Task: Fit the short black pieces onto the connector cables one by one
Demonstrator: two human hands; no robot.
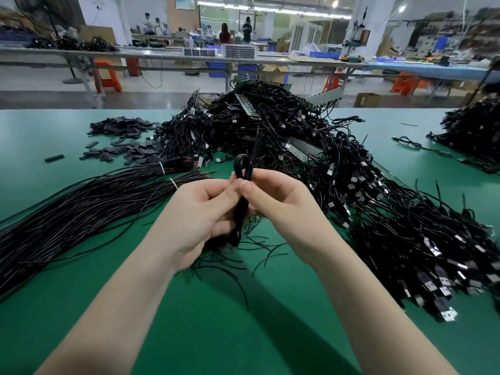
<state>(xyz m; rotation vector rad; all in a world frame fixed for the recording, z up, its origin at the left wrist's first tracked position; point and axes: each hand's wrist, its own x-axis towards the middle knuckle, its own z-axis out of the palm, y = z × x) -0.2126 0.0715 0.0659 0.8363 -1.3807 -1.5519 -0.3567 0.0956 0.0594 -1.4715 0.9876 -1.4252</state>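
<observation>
Your left hand (200, 212) and right hand (273, 201) pinch one cable (241, 209) above the table (216, 320), fingers curled round it. Many short pieces (121, 139) wait far left beside bundled cables (81, 201), so I judge plenty is left.

Above the green table mat (216, 334), left hand (197, 212) and right hand (278, 204) pinch a looped thin black cable (242, 169) together, beside heaped black USB connector cables (378, 212).
</observation>
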